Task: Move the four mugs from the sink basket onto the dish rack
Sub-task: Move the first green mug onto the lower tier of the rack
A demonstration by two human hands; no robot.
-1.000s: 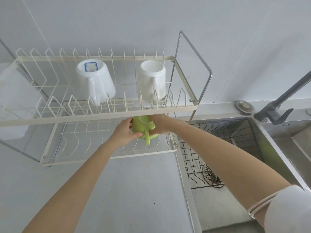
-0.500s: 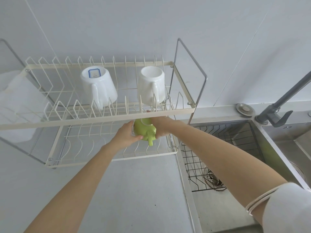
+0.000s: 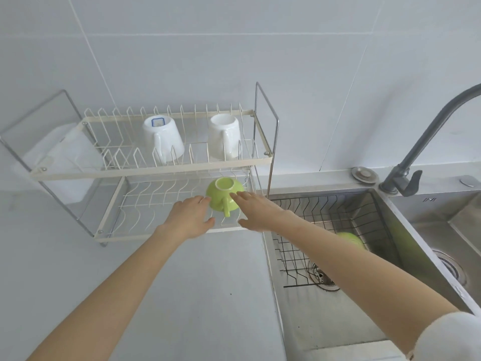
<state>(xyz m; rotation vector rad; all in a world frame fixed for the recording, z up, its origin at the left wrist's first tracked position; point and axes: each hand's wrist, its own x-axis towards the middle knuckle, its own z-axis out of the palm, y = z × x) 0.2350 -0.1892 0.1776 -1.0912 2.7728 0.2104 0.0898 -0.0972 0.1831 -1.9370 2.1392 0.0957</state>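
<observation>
A green mug (image 3: 224,194) stands upside down at the right end of the dish rack's lower tier (image 3: 145,204), handle toward me. My left hand (image 3: 189,217) and my right hand (image 3: 252,211) flank it with fingers spread, fingertips just at its sides, holding nothing. Two white mugs (image 3: 163,138) (image 3: 225,136) stand inverted on the upper tier. A second green mug (image 3: 351,239) lies in the black wire sink basket (image 3: 335,217), partly hidden behind my right forearm.
The steel sink (image 3: 416,246) with a grey tap (image 3: 406,175) lies to the right. A drain strainer (image 3: 322,278) shows under the basket. A white plastic bag (image 3: 59,157) hangs at the rack's left end. Grey counter (image 3: 182,295) stretches in front.
Both hands have let go of the green mug and drawn back slightly toward me. The mug now rests inverted on the lower tier. The view has tilted down, showing the basket's other mug.
</observation>
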